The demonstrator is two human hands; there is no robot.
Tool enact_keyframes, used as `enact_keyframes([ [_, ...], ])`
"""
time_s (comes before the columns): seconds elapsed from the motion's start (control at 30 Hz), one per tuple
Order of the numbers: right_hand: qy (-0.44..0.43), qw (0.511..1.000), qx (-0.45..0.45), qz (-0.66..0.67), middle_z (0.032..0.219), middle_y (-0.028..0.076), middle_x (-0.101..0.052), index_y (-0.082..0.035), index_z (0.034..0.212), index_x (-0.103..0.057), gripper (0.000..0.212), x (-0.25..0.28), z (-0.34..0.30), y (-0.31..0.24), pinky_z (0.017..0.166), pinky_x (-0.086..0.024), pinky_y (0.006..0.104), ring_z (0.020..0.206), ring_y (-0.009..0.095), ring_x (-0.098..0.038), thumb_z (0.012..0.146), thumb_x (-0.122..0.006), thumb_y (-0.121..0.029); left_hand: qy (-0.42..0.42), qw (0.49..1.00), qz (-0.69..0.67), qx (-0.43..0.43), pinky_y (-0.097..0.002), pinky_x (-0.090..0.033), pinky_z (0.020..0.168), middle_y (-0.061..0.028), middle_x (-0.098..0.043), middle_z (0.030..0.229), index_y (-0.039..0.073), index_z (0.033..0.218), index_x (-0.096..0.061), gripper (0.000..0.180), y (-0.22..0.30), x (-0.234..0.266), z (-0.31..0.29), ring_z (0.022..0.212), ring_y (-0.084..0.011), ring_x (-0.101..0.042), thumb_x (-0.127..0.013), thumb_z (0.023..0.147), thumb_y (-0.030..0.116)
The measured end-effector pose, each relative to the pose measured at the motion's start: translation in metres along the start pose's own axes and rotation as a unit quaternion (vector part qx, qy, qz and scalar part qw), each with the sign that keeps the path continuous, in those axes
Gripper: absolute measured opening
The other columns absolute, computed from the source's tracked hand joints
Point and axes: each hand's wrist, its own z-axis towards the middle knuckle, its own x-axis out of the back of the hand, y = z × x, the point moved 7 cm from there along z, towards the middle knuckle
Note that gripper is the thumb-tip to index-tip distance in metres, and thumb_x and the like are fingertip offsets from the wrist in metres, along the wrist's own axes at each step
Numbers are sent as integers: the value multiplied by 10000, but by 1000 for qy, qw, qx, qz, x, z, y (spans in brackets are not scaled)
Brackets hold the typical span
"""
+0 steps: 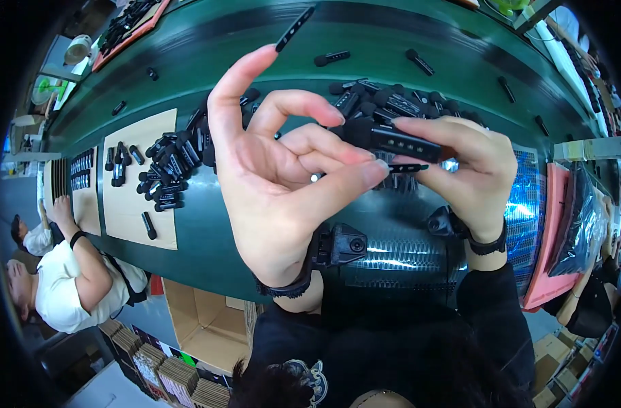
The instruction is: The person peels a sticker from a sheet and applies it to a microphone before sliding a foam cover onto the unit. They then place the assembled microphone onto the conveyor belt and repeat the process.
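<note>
In front of me I hold a small black clip-on microphone (407,143) with a foam head and a row of light marks on its side. My left hand (266,170) closes its thumb and lower fingers around the foam end. Its index finger is raised, with a thin black strip (295,28) with light marks clinging to the tip. At the other end, my right hand (484,160) grips the body between thumb and fingers. A second narrow black strip (407,168) lies between my left thumb and right fingertips, just below the microphone.
A heap of similar microphones (399,102) lies behind my hands. More microphones (171,163) rest on a cardboard sheet (130,221) at left. Strip-filled clear sheets (409,253) lie nearby; a pink foam sheet (554,231) stands right. Another person (82,279) works at left.
</note>
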Motion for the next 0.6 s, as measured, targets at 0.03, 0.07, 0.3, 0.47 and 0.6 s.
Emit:
enact_keyframes([
  [0.03,11,1000,8,27,772,72,-617,-58,926,-625,296,1,-4,-3,490,-446,195,575,124,-560,635,-682,-47,-1,1000,0,3,-236,-495,579,-130,-449,912,0,1259,-203,811,0,-2,-1,648,-152,-569,-558,560,-207],
  [0.07,12,1000,5,27,772,72,-617,-58,926,-625,296,3,-6,-3,490,-446,195,575,124,-560,635,-682,-47,-3,1000,-1,9,-237,-495,577,-128,-443,907,3,1264,-190,822,-2,-5,0,642,-150,-569,-556,558,-207],
  [0.3,-4,1000,24,9,751,72,-610,-64,925,-623,299,10,-8,-12,494,-455,207,582,145,-566,634,-690,-55,-5,999,-22,32,-242,-496,570,-121,-431,889,11,1274,-168,843,-14,-10,1,627,-149,-570,-546,553,-208],
  [0.47,7,1000,25,-9,676,96,-612,27,868,-613,330,11,-7,-17,506,-416,205,573,152,-586,546,-687,27,-2,1000,3,10,-240,-500,591,-120,-433,884,11,1271,-173,833,-13,-12,1,637,-153,-579,-561,565,-198],
  [0.6,-12,1000,17,-20,678,93,-612,25,869,-614,331,9,-6,-16,511,-415,203,571,150,-582,546,-688,27,-4,1000,27,-6,-237,-502,611,-119,-438,882,9,1265,-181,818,-13,-14,0,657,-164,-592,-569,575,-198],
])
